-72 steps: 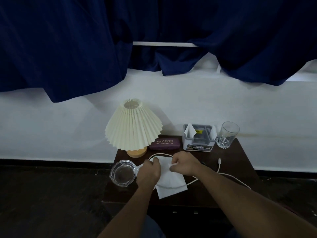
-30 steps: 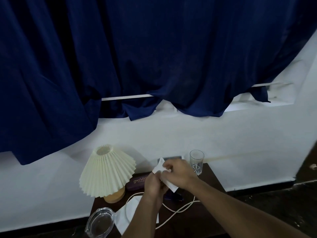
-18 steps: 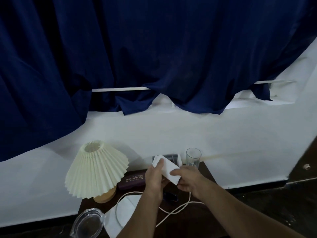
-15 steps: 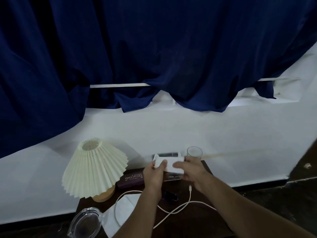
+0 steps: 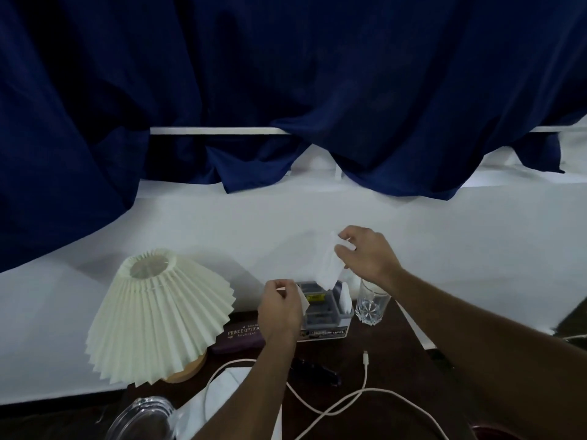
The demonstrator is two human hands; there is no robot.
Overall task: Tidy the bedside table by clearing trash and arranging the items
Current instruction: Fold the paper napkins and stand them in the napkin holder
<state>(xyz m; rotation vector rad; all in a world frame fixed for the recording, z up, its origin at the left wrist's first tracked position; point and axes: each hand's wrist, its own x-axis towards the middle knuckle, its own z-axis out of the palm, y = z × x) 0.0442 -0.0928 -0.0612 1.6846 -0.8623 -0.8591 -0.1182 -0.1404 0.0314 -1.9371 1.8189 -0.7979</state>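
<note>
Above the grey plastic box (image 5: pixel 320 312) at twelve o'clock, my right hand (image 5: pixel 365 252) and left hand (image 5: pixel 279 308) each pinch white paper tissue (image 5: pixel 330 268); dropping my right hand may topple the clear glass tumbler (image 5: pixel 371 308) alongside.

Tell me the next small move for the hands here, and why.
Probably pass the small white scrap from the left hand into the right hand, which pinches a white paper above the grey organizer. That would free a hand for the white sheet and loose cable on the table.
</note>
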